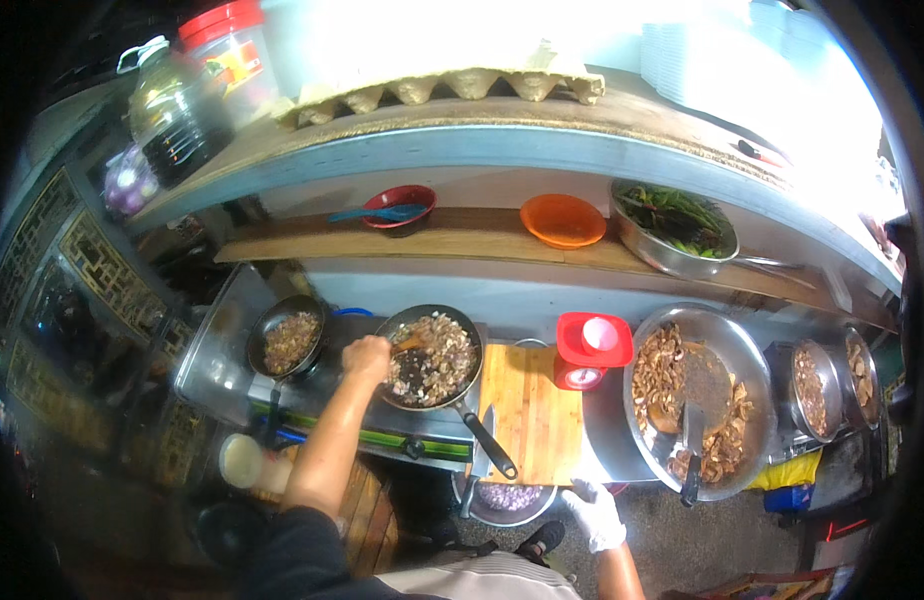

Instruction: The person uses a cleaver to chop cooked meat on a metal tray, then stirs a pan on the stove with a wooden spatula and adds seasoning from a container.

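Observation:
My bare left hand (pixel 366 360) grips a wooden spatula (pixel 409 343). The spatula's head rests among chopped, browned food (pixel 441 360) in a black frying pan (pixel 473 401) on the gas stove (pixel 424 421). In a white glove, my right hand (pixel 595 514) is at the front edge of a wooden cutting board (pixel 541 420), its fingers slightly apart and holding nothing visible. The pan's black handle (pixel 488 442) reaches over the board's left side. Beside it lies a knife (pixel 481 461), pointing away from me.
A smaller pan (pixel 258 352) of food sits left. Right of the board are a red kitchen scale (pixel 580 375) and a wide steel basin (pixel 758 420) of cooked meat with a cleaver (pixel 692 439). Below is a bowl (pixel 505 519) of chopped onion. An orange bowl (pixel 563 220) stands on the shelf.

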Demonstrator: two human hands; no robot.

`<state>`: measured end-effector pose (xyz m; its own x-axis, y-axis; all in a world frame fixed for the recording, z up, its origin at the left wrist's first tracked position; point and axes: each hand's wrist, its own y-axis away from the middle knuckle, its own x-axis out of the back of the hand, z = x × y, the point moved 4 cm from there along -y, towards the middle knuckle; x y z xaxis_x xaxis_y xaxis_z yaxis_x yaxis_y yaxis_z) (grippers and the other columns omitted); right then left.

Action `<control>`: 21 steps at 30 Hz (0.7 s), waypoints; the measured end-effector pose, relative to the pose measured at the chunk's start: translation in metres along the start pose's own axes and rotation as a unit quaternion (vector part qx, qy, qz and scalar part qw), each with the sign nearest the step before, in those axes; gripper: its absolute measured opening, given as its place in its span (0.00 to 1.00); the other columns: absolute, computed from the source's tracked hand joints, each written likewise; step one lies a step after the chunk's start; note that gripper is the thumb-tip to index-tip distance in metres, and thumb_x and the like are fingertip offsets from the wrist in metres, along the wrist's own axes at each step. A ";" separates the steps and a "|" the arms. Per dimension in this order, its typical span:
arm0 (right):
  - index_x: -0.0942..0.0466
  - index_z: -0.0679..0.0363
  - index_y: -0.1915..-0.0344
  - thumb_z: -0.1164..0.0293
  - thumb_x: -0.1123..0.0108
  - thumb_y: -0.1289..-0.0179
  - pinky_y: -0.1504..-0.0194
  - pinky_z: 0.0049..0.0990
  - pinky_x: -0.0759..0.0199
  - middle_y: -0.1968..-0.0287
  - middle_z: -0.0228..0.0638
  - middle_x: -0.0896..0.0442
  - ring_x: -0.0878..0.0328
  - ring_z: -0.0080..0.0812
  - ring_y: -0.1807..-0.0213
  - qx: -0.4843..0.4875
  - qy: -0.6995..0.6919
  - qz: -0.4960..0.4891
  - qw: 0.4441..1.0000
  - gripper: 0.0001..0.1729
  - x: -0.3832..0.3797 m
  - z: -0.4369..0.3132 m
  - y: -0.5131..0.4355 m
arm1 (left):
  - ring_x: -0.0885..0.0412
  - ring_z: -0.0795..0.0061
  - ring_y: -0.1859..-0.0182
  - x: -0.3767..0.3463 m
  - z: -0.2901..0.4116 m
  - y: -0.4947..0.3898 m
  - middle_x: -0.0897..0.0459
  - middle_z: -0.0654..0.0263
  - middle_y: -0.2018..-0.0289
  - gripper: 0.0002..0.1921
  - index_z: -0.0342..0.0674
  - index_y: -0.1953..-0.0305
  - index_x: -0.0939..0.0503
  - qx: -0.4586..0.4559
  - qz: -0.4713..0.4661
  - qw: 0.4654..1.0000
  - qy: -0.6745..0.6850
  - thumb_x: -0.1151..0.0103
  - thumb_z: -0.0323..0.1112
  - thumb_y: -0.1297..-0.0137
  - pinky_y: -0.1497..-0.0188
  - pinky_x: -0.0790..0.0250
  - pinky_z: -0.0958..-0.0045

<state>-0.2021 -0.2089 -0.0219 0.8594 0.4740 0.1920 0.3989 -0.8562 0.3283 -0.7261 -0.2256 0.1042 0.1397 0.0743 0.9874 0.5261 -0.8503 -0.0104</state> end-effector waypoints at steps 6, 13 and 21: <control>0.21 0.72 0.37 0.68 0.24 0.34 0.36 0.34 0.23 0.40 0.48 0.13 0.16 0.35 0.40 -0.053 0.005 0.042 0.998 0.30 0.015 0.030 0.017 | 0.09 0.51 0.48 0.016 -0.016 0.003 0.09 0.50 0.52 0.11 0.40 0.56 0.09 0.084 -0.100 0.991 0.013 0.40 0.31 0.32 0.47 0.17 0.54; 0.27 0.71 0.31 0.72 0.28 0.31 0.35 0.34 0.25 0.37 0.46 0.16 0.19 0.35 0.38 -0.017 -0.004 -0.003 1.000 0.32 0.015 -0.001 0.002 | 0.12 0.53 0.42 0.047 -0.012 0.043 0.10 0.51 0.46 0.13 0.41 0.50 0.10 0.153 -0.125 0.980 -0.021 0.37 0.32 0.34 0.42 0.19 0.57; 0.29 0.68 0.30 0.72 0.27 0.33 0.41 0.37 0.23 0.42 0.47 0.17 0.19 0.38 0.43 0.082 0.047 -0.092 0.991 0.35 0.032 -0.030 -0.026 | 0.11 0.52 0.43 0.060 0.005 0.075 0.10 0.51 0.47 0.13 0.40 0.50 0.10 0.175 -0.138 0.973 -0.058 0.39 0.29 0.33 0.42 0.18 0.56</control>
<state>-0.1950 -0.1654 0.0036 0.7370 0.6354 0.2303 0.5993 -0.7719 0.2120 -0.6738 -0.2826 0.1624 0.0367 0.3501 0.9360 0.8081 -0.5614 0.1783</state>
